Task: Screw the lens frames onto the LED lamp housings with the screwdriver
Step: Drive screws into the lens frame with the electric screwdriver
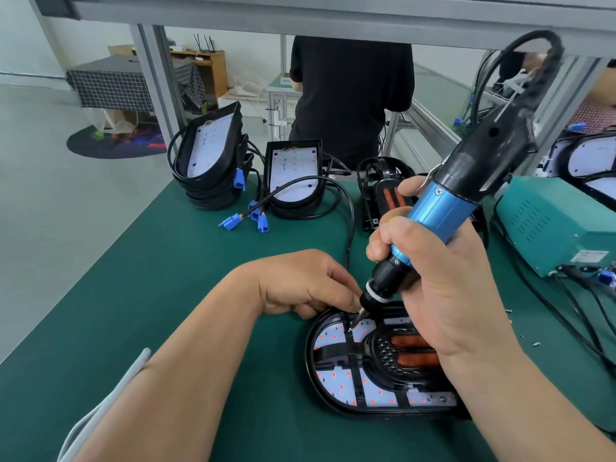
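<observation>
The right hand (443,285) grips the screwdriver (436,211); the left hand (300,281) curls at its tip, lower centre, hold unclear. A slanted tip could slip onto fingers (346,295).

Wears a loose, light grey short sleeve (108,406) on the left arm, its edge creased, ending near the elbow. Bare below that: left forearm (200,345), left hand (300,281), right forearm (516,395), right hand (443,278).

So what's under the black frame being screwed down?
Under the lens frame, a white LED board dotted red and two orange tubes show; the right hand hides the right part.
</observation>
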`<state>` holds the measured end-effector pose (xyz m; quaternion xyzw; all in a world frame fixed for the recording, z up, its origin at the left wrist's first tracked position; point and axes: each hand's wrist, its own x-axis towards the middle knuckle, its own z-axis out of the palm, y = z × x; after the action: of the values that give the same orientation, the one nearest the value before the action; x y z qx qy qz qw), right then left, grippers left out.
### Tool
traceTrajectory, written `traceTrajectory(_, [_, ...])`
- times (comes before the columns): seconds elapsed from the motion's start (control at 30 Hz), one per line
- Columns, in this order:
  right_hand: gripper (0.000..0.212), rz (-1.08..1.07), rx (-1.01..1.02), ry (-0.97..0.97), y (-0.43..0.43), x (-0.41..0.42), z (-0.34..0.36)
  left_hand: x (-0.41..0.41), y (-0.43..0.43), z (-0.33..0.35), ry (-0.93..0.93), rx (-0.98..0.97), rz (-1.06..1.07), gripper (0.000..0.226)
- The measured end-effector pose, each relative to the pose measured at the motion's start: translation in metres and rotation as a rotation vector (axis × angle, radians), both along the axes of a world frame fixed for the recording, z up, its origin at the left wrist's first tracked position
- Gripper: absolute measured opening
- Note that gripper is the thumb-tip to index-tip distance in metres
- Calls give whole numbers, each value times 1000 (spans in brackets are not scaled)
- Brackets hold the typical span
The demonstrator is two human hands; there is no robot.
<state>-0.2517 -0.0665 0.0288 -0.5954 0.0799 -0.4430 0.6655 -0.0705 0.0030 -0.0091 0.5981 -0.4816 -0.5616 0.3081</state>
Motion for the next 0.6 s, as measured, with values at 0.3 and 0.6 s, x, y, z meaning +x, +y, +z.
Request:
traceTrajectory(0.3, [34, 134, -60, 44, -2, 1, -3, -2, 0, -1, -11, -21, -18, 27])
traceTrajectory(0.6, [49, 194, 18, -119, -5, -7, 0, -1, -1, 0, 46, 40, -10, 16])
